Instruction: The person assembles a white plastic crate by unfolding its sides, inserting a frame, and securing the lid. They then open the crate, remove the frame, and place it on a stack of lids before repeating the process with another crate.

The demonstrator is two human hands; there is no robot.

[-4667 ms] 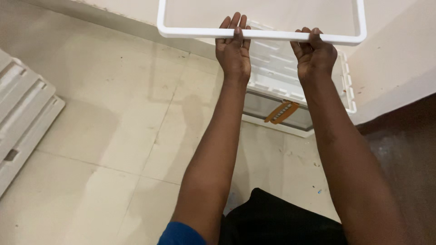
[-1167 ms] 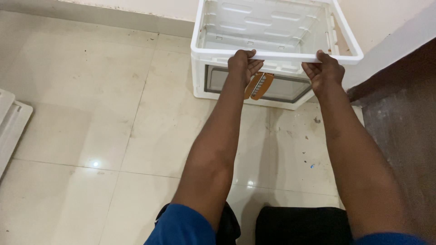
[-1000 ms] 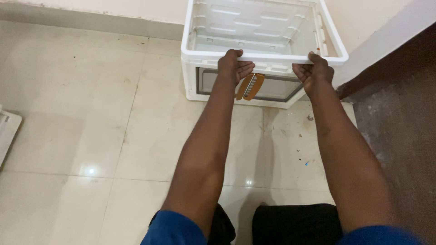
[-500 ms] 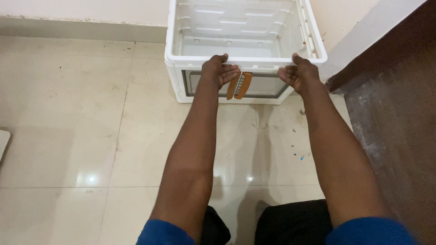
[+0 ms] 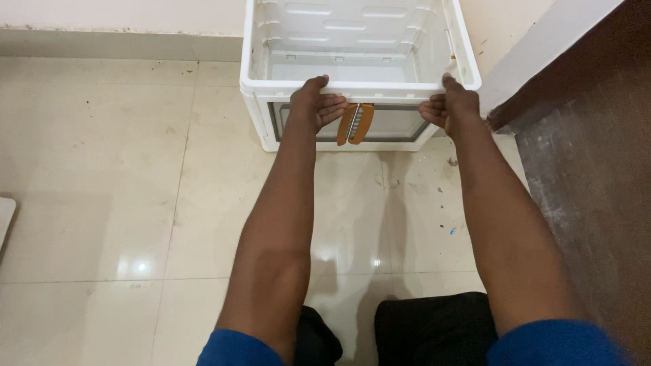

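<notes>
Left hand [image 5: 313, 105], right hand [image 5: 446, 108]: both curled over near rim of crate [image 5: 352, 41], thumbs on top edge, fingers under lip. Crate stands upright on floor [image 5: 102, 169] near wall, walls raised, inside empty. Orange latch [image 5: 356, 123] on front panel, between hands, appears closed. Judged: crate set up; hands not yet off.

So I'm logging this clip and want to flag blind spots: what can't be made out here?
Head view only:
- Far rim of the white crate: cut off by the top edge.
- Crate floor: mostly hidden behind its near wall.
- Left hand and right hand: fingertips curl over the rim, out of sight.
- Orange latch: its small detail is too fine to read.
- White object at the left edge: cropped, kind unclear.
</notes>
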